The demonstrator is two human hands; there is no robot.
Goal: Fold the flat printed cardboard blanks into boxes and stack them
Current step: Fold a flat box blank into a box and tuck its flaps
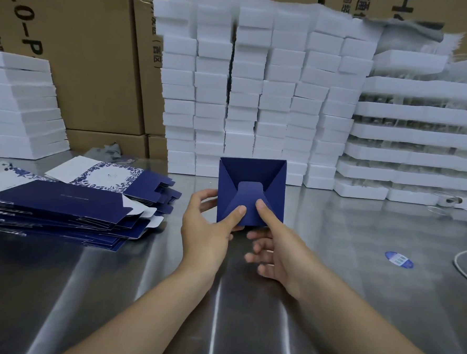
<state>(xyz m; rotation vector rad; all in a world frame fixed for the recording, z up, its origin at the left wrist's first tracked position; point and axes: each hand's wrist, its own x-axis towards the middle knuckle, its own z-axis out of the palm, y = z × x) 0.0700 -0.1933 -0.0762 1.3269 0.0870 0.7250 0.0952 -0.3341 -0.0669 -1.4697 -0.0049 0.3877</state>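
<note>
A dark blue box [251,175] stands above the steel table [344,265] in the middle of the head view, its folded bottom flaps facing me. My left hand [210,224] grips its left side, thumb pressed on the centre tab. My right hand [274,245] holds the lower edge from below, thumb also pressing the tab. To the left lies a fanned pile of flat blue and white printed blanks [69,210].
Tall stacks of white foam blocks [259,96] rise right behind the box. More white foam trays [420,139] stand at the right and white slabs [23,103] at the left. Brown cartons [92,58] line the back. A blue sticker [399,259] and a white cable [464,267] lie at the right.
</note>
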